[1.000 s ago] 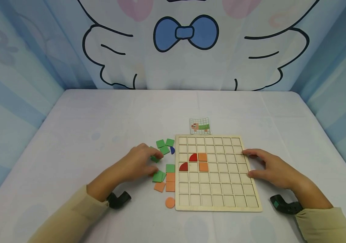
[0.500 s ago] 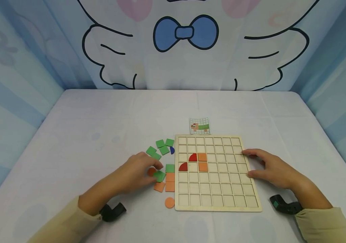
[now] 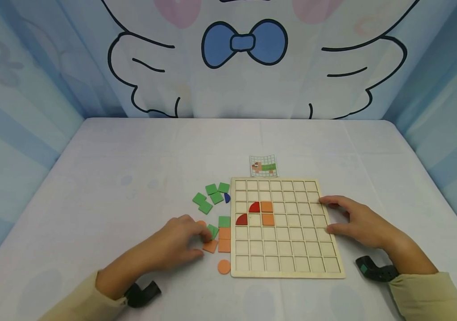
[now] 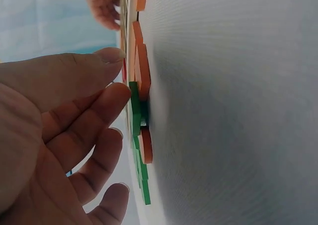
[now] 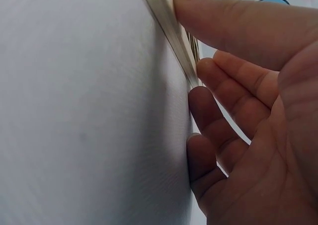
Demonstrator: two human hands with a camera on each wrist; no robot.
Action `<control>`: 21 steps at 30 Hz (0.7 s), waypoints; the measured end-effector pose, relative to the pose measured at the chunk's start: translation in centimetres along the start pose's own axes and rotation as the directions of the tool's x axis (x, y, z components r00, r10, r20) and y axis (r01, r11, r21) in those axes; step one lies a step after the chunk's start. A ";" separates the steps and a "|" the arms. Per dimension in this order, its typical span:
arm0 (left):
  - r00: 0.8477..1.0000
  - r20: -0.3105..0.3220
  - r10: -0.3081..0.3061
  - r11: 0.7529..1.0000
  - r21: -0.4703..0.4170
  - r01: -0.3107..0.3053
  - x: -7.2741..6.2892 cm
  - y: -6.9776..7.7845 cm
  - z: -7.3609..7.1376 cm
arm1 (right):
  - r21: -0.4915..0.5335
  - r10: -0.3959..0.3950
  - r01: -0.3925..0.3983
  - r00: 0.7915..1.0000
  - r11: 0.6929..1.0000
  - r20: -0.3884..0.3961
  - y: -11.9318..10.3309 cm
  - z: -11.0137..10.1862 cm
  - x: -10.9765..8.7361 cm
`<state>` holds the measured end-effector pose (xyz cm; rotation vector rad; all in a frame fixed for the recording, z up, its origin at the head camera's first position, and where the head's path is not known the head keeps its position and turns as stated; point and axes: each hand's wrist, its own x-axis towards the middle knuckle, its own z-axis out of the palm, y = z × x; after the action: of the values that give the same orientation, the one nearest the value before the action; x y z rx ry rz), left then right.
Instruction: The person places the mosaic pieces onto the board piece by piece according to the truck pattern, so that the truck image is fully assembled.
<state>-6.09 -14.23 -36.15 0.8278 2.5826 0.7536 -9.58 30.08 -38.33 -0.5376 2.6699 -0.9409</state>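
My left hand (image 3: 178, 243) hovers low at the pile left of the wooden grid board (image 3: 288, 273), thumb and fingers apart with nothing between them. In the head view its fingertips overlap a loose orange square tile (image 3: 210, 246) and lie beside a green tile (image 3: 213, 230). The left wrist view shows the fingertips right by the edges of an orange tile (image 4: 142, 71) and a green tile (image 4: 134, 108). My right hand (image 3: 363, 225) rests its thumb and fingertips on the board's right edge. Two red quarter-circle tiles (image 3: 254, 207) and two orange squares (image 3: 267, 220) sit on the board.
Several green squares (image 3: 205, 207) and a blue half-circle (image 3: 227, 197) lie left of the board. Nearer are stacked orange squares (image 3: 224, 240) and an orange disc (image 3: 224, 266). A small pattern card (image 3: 263, 166) lies behind the board.
My left hand has drawn back toward the front left, from the green tiles to the loose orange square, uncovering green tiles behind it. The right hand has stayed at the board's edge.
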 end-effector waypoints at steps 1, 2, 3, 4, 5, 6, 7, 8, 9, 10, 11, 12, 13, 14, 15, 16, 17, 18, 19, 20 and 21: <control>1.000 0.001 -0.006 1.000 0.004 0.006 0.0 0.0 0.1 | 0.001 0.000 0.000 1.000 1.000 0.000 0.0 0.0 0.0; 1.000 0.001 -0.011 1.000 0.008 0.011 0.0 0.0 0.2 | 0.000 0.000 0.000 1.000 1.000 -0.001 0.0 0.0 0.0; 1.000 0.002 -0.017 1.000 0.010 0.017 0.0 0.0 0.3 | -0.001 0.000 0.000 1.000 1.000 -0.001 0.0 0.0 0.0; 1.000 0.002 -0.020 1.000 0.014 0.020 0.1 0.0 0.3 | -0.001 -0.001 0.001 1.000 1.000 -0.002 0.0 0.0 0.0; 1.000 0.001 -0.023 1.000 0.019 0.023 0.1 0.0 0.4 | -0.002 -0.001 0.001 1.000 1.000 -0.003 0.0 0.0 0.0; 1.000 -0.002 -0.025 0.999 0.023 0.025 0.1 0.0 0.4 | -0.002 -0.002 0.002 1.000 1.000 -0.003 0.0 0.0 0.0; 1.000 -0.005 -0.020 0.999 0.027 0.020 0.1 -0.1 0.4 | -0.002 -0.002 0.002 1.000 1.000 -0.003 0.0 0.0 0.0; 1.000 -0.010 -0.013 0.999 0.030 0.014 0.1 -0.1 0.4 | -0.001 -0.003 0.003 1.000 1.000 -0.003 0.0 0.0 0.0; 1.000 -0.012 -0.005 0.999 0.031 0.005 0.1 -0.1 0.4 | 0.000 -0.003 0.003 1.000 1.000 -0.002 0.0 0.0 0.0; 1.000 -0.015 0.002 0.999 0.034 -0.001 0.1 -0.1 0.4 | 0.003 -0.002 0.002 1.000 1.000 -0.002 0.0 0.0 0.0; 1.000 -0.016 0.004 0.999 0.036 -0.004 0.1 -0.1 0.4 | 0.006 -0.002 0.002 1.000 1.000 -0.001 0.0 0.0 0.0; 1.000 -0.016 0.006 0.999 0.035 -0.005 0.1 -0.1 0.4 | 0.009 -0.002 0.002 1.000 1.000 -0.001 0.0 0.0 0.0; 1.000 -0.016 0.006 0.999 0.035 -0.006 0.2 -0.1 0.4 | 0.010 -0.001 0.001 1.000 1.000 0.000 0.0 0.0 0.0; 1.000 -0.017 0.008 0.999 0.034 -0.007 0.2 -0.1 0.4 | 0.012 0.000 0.000 1.000 1.000 0.000 0.0 0.0 0.0; 1.000 -0.017 0.006 0.999 0.035 -0.005 0.2 -0.1 0.5 | 0.012 0.001 -0.001 1.000 1.000 0.001 0.0 0.0 0.0; 1.000 -0.019 0.006 0.999 0.038 -0.005 0.2 -0.1 0.5 | 0.015 0.003 -0.003 1.000 1.000 0.001 0.0 0.0 0.0; 1.000 -0.021 0.005 0.999 0.040 -0.004 0.3 -0.1 0.5 | 0.016 0.005 -0.005 1.000 1.000 0.002 0.0 0.0 0.0; 1.000 -0.023 0.002 0.999 0.045 -0.001 0.3 -0.1 0.6 | 0.015 0.007 -0.007 1.000 1.000 0.002 0.0 0.0 0.0; 1.000 -0.025 -0.001 0.999 0.051 0.002 0.4 -0.1 0.6 | 0.016 0.010 -0.010 1.000 1.000 0.003 0.0 0.0 0.0; 1.000 -0.027 -0.003 0.998 0.056 0.005 0.4 0.0 0.6 | 0.018 0.012 -0.012 1.000 1.000 0.003 0.0 0.0 0.0; 1.000 -0.028 -0.010 0.998 0.062 0.012 0.5 0.0 0.7 | 0.016 0.014 -0.014 1.000 1.000 0.004 -0.1 0.0 0.0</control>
<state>-6.17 -13.65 -36.76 0.8259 2.6455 0.6898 -9.58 30.06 -38.28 -0.5162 2.6571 -0.9560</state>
